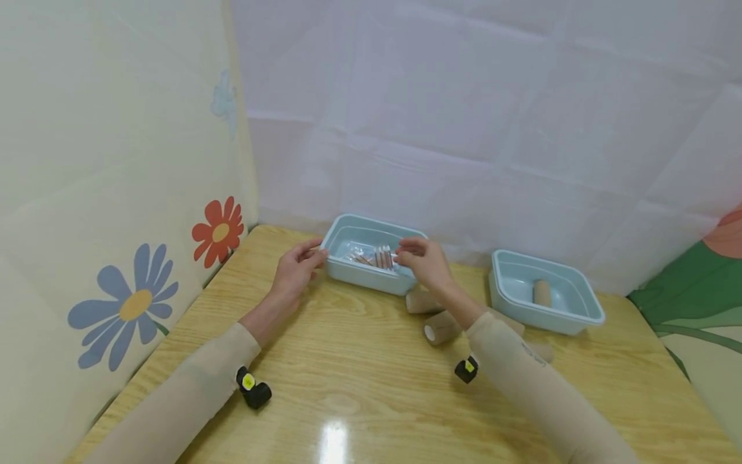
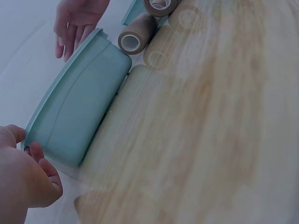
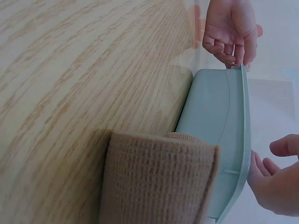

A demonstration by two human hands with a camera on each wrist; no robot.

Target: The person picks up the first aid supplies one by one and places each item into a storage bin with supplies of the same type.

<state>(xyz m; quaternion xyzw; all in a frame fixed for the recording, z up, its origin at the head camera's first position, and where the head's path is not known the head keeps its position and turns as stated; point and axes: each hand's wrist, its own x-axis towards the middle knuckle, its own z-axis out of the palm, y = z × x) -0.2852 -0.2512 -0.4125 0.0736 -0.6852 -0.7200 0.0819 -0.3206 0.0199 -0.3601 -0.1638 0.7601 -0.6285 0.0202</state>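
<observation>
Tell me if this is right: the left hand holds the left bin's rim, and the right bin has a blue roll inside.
Not quite: the roll inside the right bin is brown, as the head view shows. The left hand holds the left bin's rim.

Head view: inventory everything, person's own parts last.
Left tub: one, light blue, back of table
Sticks: several, brown-white, in left tub
Right tub: one, light blue, back right
Single roll: one, tan, in right tub
Loose rolls: several, tan, on table, partly hidden
Table: one, yellowish wood, under tubs
Sheets: three, whitish and cream, walls
Printed flowers: two, blue and red, left sheet
Faint print: one, light blue, left sheet
Plant print: one, green-pink, right sheet
Sleeves: two, beige, forearms
Cameras: two, black, on sleeves
Left hand: one, bare, gripping left tub's rim
Right hand: one, bare, left tub's right end
</observation>
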